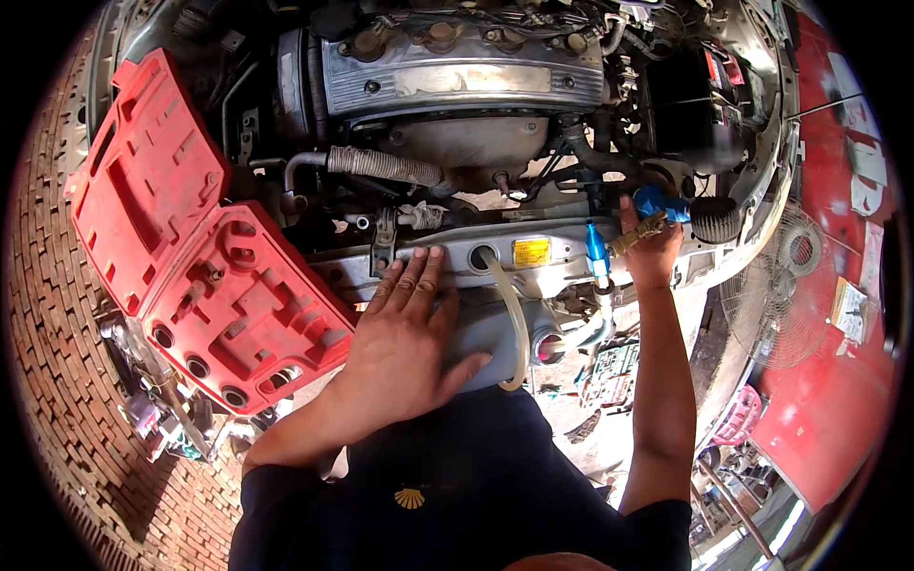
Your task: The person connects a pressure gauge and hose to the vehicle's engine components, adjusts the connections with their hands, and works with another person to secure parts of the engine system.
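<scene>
My left hand (409, 328) lies with its fingers stretched out on the silver front crossmember (447, 249) of a car, thumb spread over a translucent grey container (495, 333). Beside it, a clear hose (521, 333) loops out of a round hole in the crossmember. My right hand (653, 257) is closed around a blue fitting (659, 203) with a brass end, near the radiator's top; some fingers are hidden. A ribbed black piece (714, 219) adjoins the fitting. Just left of this hand stands a blue valve (597, 252) with a pale hose below it.
Leaning open at the left is a red moulded tool case (248, 305). The engine's silver cover (466, 76) fills the far side, with the dark battery (700, 105) to its right. A fan (785, 276) and a red panel (828, 400) stand at the right.
</scene>
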A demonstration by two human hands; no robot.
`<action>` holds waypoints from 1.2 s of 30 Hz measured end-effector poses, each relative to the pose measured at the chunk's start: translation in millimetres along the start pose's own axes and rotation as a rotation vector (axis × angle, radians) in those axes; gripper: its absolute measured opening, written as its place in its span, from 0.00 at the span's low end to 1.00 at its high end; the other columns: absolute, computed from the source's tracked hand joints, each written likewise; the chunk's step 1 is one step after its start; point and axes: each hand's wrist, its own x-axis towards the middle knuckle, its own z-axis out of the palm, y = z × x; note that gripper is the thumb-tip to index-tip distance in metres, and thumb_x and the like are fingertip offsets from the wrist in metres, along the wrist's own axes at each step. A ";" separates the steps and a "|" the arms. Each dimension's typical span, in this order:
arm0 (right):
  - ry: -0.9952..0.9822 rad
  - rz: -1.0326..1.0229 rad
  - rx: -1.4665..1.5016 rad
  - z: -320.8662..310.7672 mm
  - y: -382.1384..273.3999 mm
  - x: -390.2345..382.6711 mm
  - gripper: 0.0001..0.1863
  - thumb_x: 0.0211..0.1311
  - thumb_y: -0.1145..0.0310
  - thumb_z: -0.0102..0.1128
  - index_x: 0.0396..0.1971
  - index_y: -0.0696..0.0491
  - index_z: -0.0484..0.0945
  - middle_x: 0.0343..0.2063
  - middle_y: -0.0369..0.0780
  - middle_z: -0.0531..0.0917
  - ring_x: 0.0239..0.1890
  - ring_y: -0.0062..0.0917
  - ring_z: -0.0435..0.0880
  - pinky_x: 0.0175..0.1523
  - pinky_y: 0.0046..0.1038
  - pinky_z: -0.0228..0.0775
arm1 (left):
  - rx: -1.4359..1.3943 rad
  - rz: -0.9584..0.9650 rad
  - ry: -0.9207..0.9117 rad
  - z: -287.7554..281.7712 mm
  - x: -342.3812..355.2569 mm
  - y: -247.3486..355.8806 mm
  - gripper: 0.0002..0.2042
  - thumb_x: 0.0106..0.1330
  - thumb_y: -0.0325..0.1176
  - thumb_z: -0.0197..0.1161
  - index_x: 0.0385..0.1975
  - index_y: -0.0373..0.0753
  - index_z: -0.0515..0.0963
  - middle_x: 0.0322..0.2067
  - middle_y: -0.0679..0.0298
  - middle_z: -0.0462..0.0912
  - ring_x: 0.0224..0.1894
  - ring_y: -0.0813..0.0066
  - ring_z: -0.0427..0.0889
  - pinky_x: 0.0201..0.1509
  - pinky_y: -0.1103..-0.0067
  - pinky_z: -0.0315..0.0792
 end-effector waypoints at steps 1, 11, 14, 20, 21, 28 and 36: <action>-0.017 0.023 0.037 -0.6 3.7 -0.1 0.26 0.57 0.63 0.81 0.53 0.54 0.81 0.42 0.39 0.89 0.43 0.31 0.88 0.55 0.33 0.78 | -0.011 -0.001 -0.011 -1.4 -0.3 0.2 0.35 0.68 0.56 0.66 0.59 0.26 0.77 0.70 0.29 0.64 0.75 0.33 0.63 0.81 0.52 0.55; 0.023 0.103 -0.194 0.1 12.8 -6.9 0.29 0.57 0.43 0.78 0.45 0.53 0.85 0.35 0.45 0.91 0.38 0.44 0.91 0.45 0.42 0.82 | 0.151 0.210 0.032 -118.5 58.3 16.5 0.10 0.64 0.35 0.65 0.28 0.35 0.78 0.28 0.53 0.82 0.39 0.51 0.85 0.51 0.57 0.77; -0.009 0.126 -0.238 2.4 24.2 -8.5 0.25 0.58 0.44 0.78 0.36 0.53 0.86 0.27 0.43 0.89 0.29 0.42 0.89 0.38 0.41 0.81 | 0.191 0.353 0.120 -133.5 146.3 23.9 0.05 0.66 0.30 0.64 0.36 0.36 0.81 0.28 0.49 0.82 0.34 0.45 0.83 0.41 0.57 0.75; 0.031 -0.034 -0.224 -1.3 8.2 -1.2 0.23 0.58 0.42 0.75 0.41 0.46 0.85 0.21 0.39 0.85 0.22 0.42 0.84 0.31 0.42 0.78 | 0.244 0.638 -0.078 -62.2 351.5 54.9 0.07 0.68 0.32 0.59 0.36 0.37 0.81 0.31 0.50 0.85 0.38 0.47 0.86 0.42 0.57 0.76; -0.062 -0.021 -0.264 -5.4 0.8 -0.3 0.25 0.57 0.42 0.76 0.46 0.44 0.85 0.25 0.39 0.86 0.23 0.42 0.85 0.33 0.42 0.79 | 0.264 0.655 -0.172 -44.0 380.4 57.1 0.07 0.67 0.32 0.59 0.35 0.38 0.82 0.33 0.50 0.86 0.41 0.47 0.86 0.45 0.57 0.78; -0.219 0.048 -0.073 -29.3 -14.8 2.7 0.34 0.60 0.49 0.71 0.61 0.50 0.72 0.39 0.48 0.89 0.39 0.46 0.90 0.46 0.46 0.83 | 0.648 0.891 -0.395 91.2 493.3 50.2 0.15 0.64 0.35 0.63 0.44 0.33 0.86 0.45 0.42 0.87 0.53 0.43 0.86 0.59 0.60 0.79; -0.020 -0.036 0.074 -26.7 0.4 -9.7 0.29 0.52 0.60 0.76 0.55 0.52 0.77 0.30 0.40 0.85 0.33 0.40 0.90 0.36 0.42 0.84 | 0.810 0.923 -0.949 166.1 550.4 51.5 0.18 0.66 0.38 0.63 0.54 0.44 0.85 0.54 0.51 0.86 0.57 0.51 0.84 0.62 0.64 0.78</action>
